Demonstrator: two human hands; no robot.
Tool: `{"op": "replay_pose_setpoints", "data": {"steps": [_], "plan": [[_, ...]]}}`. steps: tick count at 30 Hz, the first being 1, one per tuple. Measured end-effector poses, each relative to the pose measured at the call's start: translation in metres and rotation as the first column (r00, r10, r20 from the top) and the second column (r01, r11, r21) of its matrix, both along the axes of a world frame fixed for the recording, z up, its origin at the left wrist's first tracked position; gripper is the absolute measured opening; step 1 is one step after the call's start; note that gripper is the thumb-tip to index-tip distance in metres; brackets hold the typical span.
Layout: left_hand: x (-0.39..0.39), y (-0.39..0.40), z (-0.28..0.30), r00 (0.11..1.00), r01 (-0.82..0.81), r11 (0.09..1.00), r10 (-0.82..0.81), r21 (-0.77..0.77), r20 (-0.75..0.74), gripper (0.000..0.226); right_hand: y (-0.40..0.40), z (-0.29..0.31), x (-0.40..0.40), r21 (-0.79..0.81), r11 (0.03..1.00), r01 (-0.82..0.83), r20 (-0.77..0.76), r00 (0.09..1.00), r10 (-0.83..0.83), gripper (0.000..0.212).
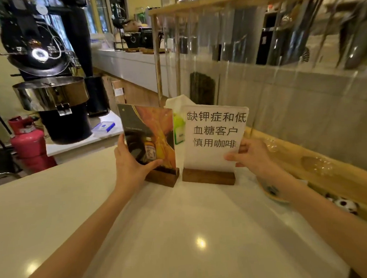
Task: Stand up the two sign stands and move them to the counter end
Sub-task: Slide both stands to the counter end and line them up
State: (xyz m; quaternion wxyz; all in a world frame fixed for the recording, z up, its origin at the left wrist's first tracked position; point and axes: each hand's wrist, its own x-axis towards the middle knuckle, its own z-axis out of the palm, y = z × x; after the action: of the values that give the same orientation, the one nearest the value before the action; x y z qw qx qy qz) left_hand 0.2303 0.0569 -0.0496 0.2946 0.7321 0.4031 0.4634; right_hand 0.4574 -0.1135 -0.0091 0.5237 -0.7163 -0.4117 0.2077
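Observation:
Two sign stands are upright side by side near the far end of the white counter (184, 235). The left sign stand (154, 127) shows an orange and dark picture with a small bottle, set in a brown wooden base. My left hand (130, 165) grips its lower left edge, thumb across the front. The right sign stand (215, 134) is a white sheet with black Chinese characters in a wider wooden base. My right hand (251, 154) holds its lower right corner, thumb in front, fingers behind.
A clear plastic screen on a wooden frame (281, 68) runs along the right side. Behind the signs sit a white tissue and a green object (178, 126). Past the counter end stand a coffee roaster (52, 86) and a pink gas cylinder (29, 141). A small dish (271, 192) lies under my right forearm.

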Motion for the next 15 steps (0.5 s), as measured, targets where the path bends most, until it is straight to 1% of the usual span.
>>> {"op": "replay_pose_setpoints", "data": {"steps": [3,8,15], "plan": [[0.027,0.006,-0.001,0.999,0.034,0.999,-0.034,0.015,-0.012,0.114,0.0,-0.002,0.013,0.004,0.999,0.053,-0.001,0.999,-0.053,0.03],[0.066,0.016,-0.001,0.995,0.1,0.995,-0.1,0.028,-0.012,0.116,-0.002,-0.007,0.037,0.015,0.99,0.141,0.04,0.989,-0.141,0.029],[0.101,0.029,0.0,0.983,0.176,0.984,-0.176,-0.003,-0.041,0.118,-0.011,-0.006,0.051,0.067,0.98,0.188,0.06,0.979,-0.193,0.036]]}}
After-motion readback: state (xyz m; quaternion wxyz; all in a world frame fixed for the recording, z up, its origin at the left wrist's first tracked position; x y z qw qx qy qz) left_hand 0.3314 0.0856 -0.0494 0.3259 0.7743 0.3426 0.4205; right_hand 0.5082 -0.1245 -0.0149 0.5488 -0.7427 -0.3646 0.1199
